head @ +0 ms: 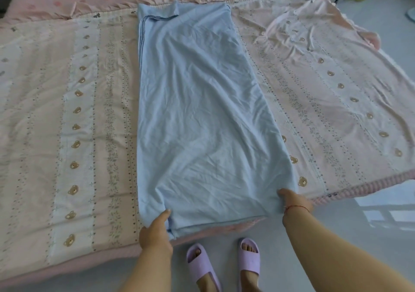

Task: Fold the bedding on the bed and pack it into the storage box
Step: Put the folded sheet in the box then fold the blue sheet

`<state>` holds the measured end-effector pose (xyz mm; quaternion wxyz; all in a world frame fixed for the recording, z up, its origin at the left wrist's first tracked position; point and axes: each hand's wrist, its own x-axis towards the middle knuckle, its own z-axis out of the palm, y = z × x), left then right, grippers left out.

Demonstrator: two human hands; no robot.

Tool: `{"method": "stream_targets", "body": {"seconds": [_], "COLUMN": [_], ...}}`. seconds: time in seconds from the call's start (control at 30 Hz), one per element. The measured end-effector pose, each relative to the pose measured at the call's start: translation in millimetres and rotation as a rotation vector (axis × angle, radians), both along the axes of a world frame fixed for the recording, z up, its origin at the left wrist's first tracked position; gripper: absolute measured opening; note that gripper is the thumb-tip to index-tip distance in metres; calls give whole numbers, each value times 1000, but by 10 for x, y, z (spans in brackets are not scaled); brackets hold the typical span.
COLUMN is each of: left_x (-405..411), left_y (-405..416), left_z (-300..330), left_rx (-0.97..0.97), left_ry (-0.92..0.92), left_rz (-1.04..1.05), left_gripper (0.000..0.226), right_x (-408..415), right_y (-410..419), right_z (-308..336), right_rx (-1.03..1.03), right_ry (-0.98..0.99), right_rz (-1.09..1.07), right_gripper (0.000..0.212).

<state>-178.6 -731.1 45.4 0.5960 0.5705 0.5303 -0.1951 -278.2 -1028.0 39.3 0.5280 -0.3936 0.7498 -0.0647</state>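
My fingers are tucked under the near corners of the blue sheet (197,116), thumbs on top, so both hands pinch its near edge. My left hand (155,231) grips the near left corner; my right hand (294,199) grips the near right corner, wrist bent inward. Both arms reach forward and down. The sheet lies folded in a long strip across the pink quilt (67,134), running from me to the far edge.

Soft even daylight, slight blur, wide-angle bending at the edges.
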Motion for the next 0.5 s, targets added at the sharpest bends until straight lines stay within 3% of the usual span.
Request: {"method": "stream_targets", "body": {"seconds": [0.1, 0.2, 0.27, 0.37, 0.5], "left_x": [-65, -80, -84, 6, 359], "left_y": [-28, -54, -98, -218, -410], "left_z": [-162, -185, -82, 155, 476], "left_rx": [-43, -83, -41, 180, 278], "left_ry": [-10, -28, -41, -108, -289], "left_rz": [98, 129, 140, -11, -200], "left_gripper": [57, 53, 51, 60, 46], "right_x": [-29, -60, -69, 1, 422], "right_y": [117, 202, 232, 151, -76], "right_z": [-7, 35, 64, 150, 416], "right_rx": [85, 239, 244, 118, 10], "right_ry": [-186, -384, -379, -260, -284], "right_rz": [-216, -293, -282, -291, -178], "right_gripper": [38, 34, 40, 53, 40]}}
